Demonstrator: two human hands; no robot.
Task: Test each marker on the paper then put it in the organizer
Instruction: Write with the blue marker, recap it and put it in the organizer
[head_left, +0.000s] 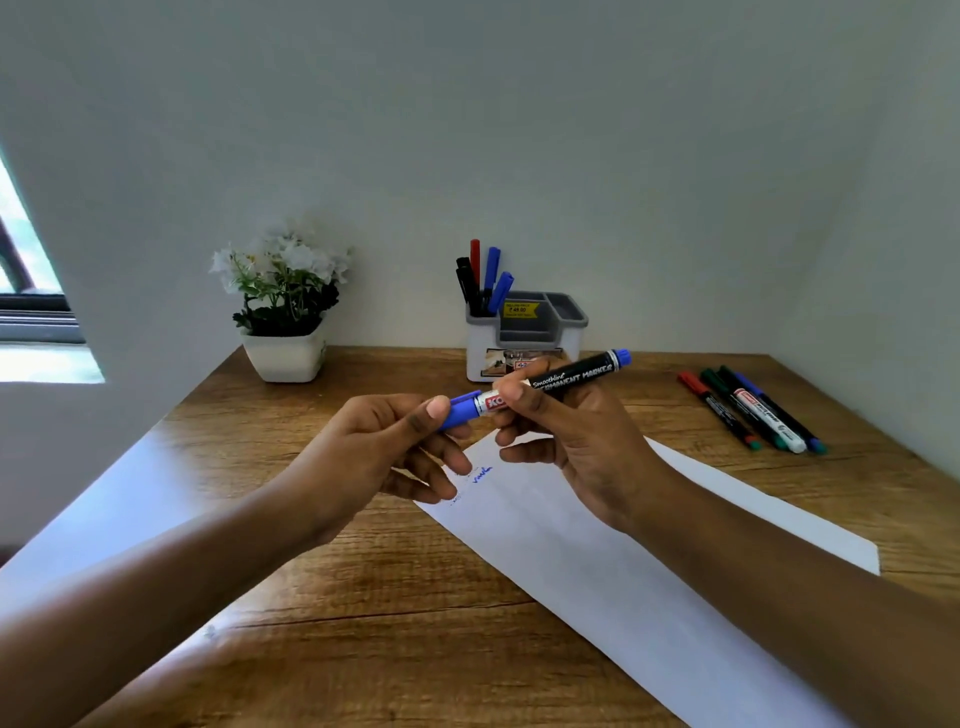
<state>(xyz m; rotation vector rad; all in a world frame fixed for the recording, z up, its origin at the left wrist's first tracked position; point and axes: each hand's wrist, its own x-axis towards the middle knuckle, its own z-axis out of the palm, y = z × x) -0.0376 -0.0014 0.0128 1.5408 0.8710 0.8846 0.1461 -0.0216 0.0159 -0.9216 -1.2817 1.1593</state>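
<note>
A black permanent marker (576, 375) with blue ends is held above the white paper (649, 561). My right hand (566, 441) grips its barrel. My left hand (395, 447) pinches its blue cap (462, 408), which sits on the marker's tip. Blue scribbles (482, 474) mark the paper's far end, just below my hands. The white and grey organizer (524, 332) stands at the back of the desk, with several markers (483, 280) upright in its left compartment. Several more markers (753, 410) lie side by side on the desk at the right.
A white pot of white flowers (283, 306) stands at the back left of the wooden desk (395, 587). Walls close in behind and on both sides. The organizer's right compartments hold nothing that I can see.
</note>
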